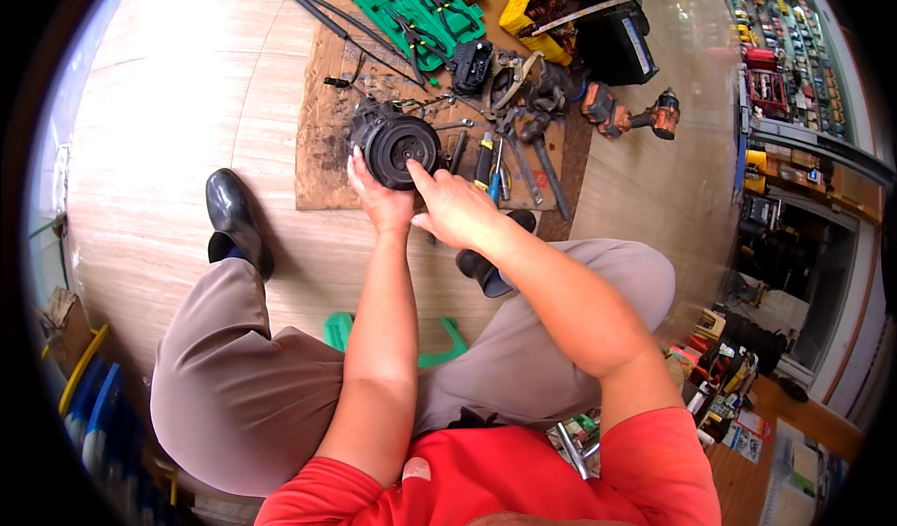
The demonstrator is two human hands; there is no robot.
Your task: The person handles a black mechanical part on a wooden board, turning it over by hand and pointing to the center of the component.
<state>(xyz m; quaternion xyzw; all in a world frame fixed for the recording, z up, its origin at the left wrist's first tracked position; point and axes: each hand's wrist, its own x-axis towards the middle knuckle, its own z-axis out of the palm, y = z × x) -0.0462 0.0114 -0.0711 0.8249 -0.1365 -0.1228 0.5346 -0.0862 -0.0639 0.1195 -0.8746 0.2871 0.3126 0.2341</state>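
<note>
A black compressor with a round grooved pulley (397, 150) stands on a stained cardboard sheet (322, 178), its pulley face turned up toward me. My left hand (383, 201) is wrapped round the pulley's near left edge, steadying it. Over the pulley's hub, my right hand (456, 206) stretches out its index finger, whose tip touches near the central bolt. The right thumb sticks out apart, and no tool shows in that hand. Just right of the compressor lie a yellow-and-black utility knife (484, 160), a blue-handled screwdriver (495, 182) and a hammer (549, 166).
Beyond the compressor is an open green tool case (374, 7) holding pliers. A yellow bin (519, 12) and a black box (617, 45) stand farther right. An orange-and-black cordless drill (662, 115) lies at the cardboard's right. Beneath me shows a green stool (338, 330).
</note>
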